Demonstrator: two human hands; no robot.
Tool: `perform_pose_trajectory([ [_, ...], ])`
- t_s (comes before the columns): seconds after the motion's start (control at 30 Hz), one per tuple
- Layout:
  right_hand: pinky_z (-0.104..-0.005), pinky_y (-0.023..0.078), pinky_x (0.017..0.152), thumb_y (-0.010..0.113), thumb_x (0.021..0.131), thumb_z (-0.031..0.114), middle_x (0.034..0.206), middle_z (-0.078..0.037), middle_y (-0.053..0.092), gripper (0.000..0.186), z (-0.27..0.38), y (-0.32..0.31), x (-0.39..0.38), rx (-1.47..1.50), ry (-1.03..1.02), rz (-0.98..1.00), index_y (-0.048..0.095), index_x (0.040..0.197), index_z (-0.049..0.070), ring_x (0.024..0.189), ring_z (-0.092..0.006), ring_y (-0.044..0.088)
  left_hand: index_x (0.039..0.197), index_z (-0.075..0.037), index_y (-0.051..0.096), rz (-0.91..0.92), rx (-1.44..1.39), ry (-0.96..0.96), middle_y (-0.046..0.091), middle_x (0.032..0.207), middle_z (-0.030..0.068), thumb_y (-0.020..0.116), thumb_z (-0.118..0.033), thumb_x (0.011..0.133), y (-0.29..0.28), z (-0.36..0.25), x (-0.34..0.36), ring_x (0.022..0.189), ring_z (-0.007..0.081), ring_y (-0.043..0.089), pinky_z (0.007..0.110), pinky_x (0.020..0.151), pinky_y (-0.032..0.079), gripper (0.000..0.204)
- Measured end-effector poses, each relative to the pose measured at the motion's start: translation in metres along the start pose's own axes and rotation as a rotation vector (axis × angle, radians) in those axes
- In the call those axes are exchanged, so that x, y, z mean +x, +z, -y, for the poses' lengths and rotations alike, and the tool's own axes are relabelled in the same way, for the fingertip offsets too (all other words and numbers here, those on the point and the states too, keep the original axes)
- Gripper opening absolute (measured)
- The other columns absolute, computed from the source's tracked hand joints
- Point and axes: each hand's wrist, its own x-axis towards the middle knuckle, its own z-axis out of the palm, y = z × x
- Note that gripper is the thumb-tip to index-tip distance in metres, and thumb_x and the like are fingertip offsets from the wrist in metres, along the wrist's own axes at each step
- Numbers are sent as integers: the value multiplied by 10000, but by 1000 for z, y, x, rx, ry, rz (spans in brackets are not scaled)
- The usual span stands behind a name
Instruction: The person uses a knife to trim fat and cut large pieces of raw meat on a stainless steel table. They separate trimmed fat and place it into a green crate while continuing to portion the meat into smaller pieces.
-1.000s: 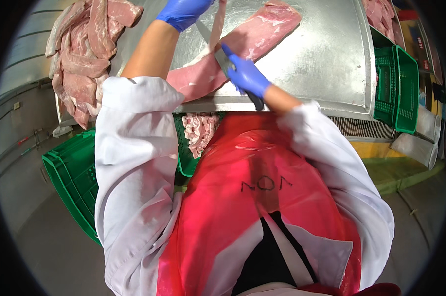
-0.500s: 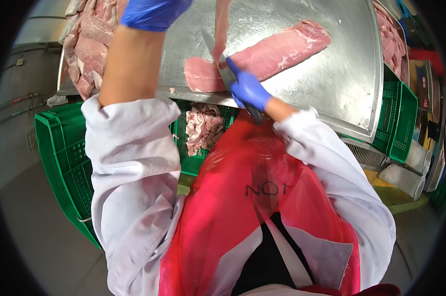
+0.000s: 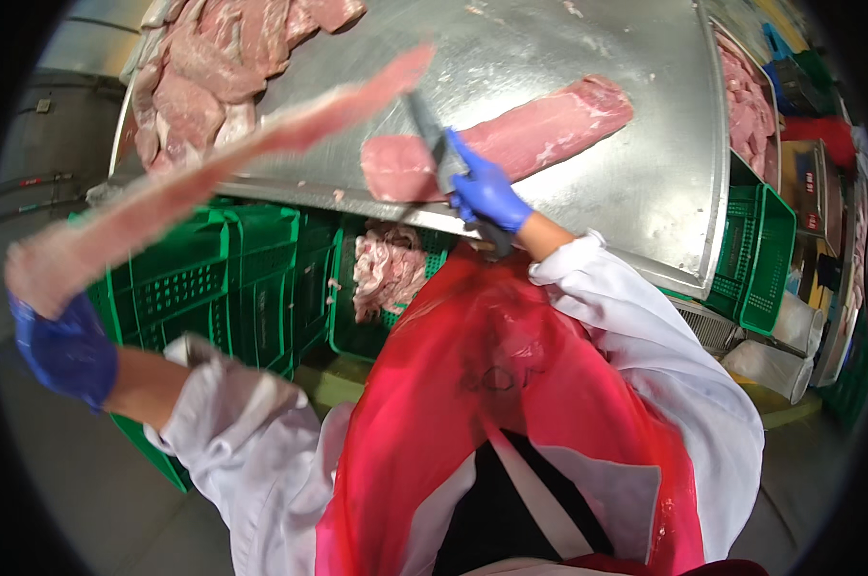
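At the far left, my left hand, in a blue glove, grips one end of a long thin strip of meat. The strip stretches, blurred, up and right over the green crates to the metal table. My right hand, also gloved in blue, is closed round the handle of a knife by the table's near edge. Its blade points up and left, above a long pink piece of meat. That piece lies aslant on the metal table; the blade and hand hide part of it.
Several meat pieces lie piled at the table's far left. Below the near edge, a green crate holds pale trimmings. Larger green crates stand at left, another green crate at right, near a tray of meat.
My left hand has swung from above the table down to the far left, pulling the meat strip along. The right hand stays near the table edge with the knife, blade now off the meat strip.
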Motion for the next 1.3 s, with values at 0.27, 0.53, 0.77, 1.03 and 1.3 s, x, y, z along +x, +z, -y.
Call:
perform_pose_trajectory([
  [0.27,-373,575,606,504,914,112,910,-204,692,759,1,-253,4,-511,4,-815,220,1606,238,639,-260,696,1074,25,578,812,-214,-757,650,955,109,637,-73,888,166,-13,-217,866,182,611,340,786,507,219],
  [0.53,-509,540,850,493,927,216,1138,-322,651,777,-37,-275,-18,-593,128,-946,132,1609,309,959,-469,678,1126,-6,621,791,-951,-455,679,1028,169,736,-247,847,481,-282,-90,901,250,672,385,851,538,386],
  [0.77,-518,568,752,511,933,218,1050,-284,680,786,-19,-280,-21,-500,174,-833,122,1610,306,793,-429,697,939,0,723,1268,-809,-201,715,906,184,720,-339,797,625,-439,-49,823,273,667,382,789,534,367],
  [1.03,-424,592,603,499,976,147,694,-182,679,766,-47,-298,-15,-474,9,-752,105,1616,295,569,-301,687,810,12,707,1271,-625,-126,687,748,180,707,-273,756,602,-433,-30,719,252,672,367,686,527,290],
  [1.3,-439,579,668,472,979,148,802,-228,689,710,5,-290,0,-363,-64,-584,170,1614,248,652,-340,697,774,14,638,1042,-646,-187,636,699,206,675,-279,821,574,-440,-38,657,305,645,411,651,507,299],
])
